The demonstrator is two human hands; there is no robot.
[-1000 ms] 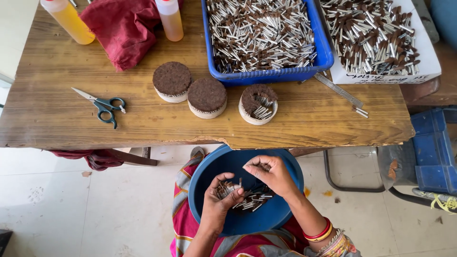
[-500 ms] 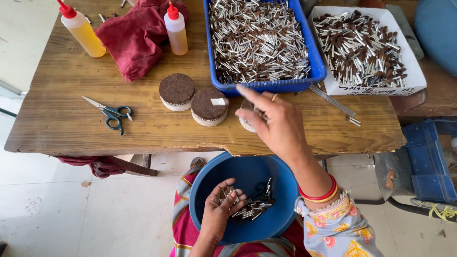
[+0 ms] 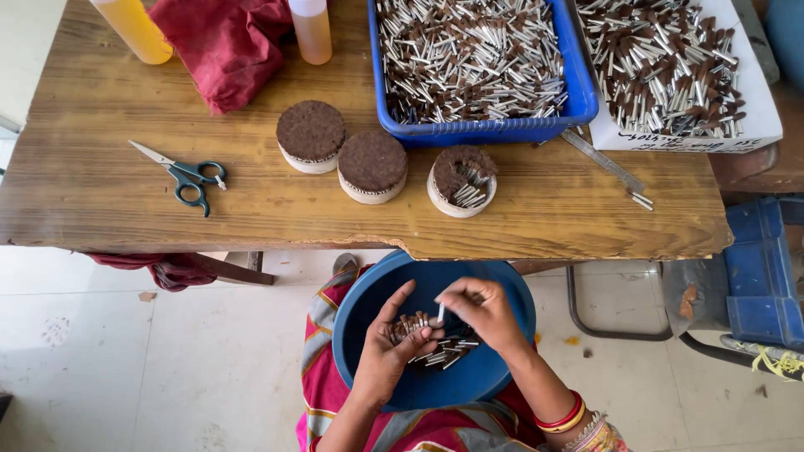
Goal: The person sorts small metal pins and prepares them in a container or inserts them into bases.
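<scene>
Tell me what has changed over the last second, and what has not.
The right hand, which half a second ago reached out to the partly filled round holder on the table, has come back over the blue bowl and pinches one small stick. The left hand still cups a bundle of sticks. Scissors, bottles and trays lie unchanged.

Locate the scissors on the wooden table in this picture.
In the head view, the scissors lie on the left part of the wooden table, below the red cloth and left of the three round brown-topped tubs.

Bare forearms, red and gold bangles (image 3: 563,417) (right wrist), pink striped patterned garment (image 3: 322,393)
</scene>
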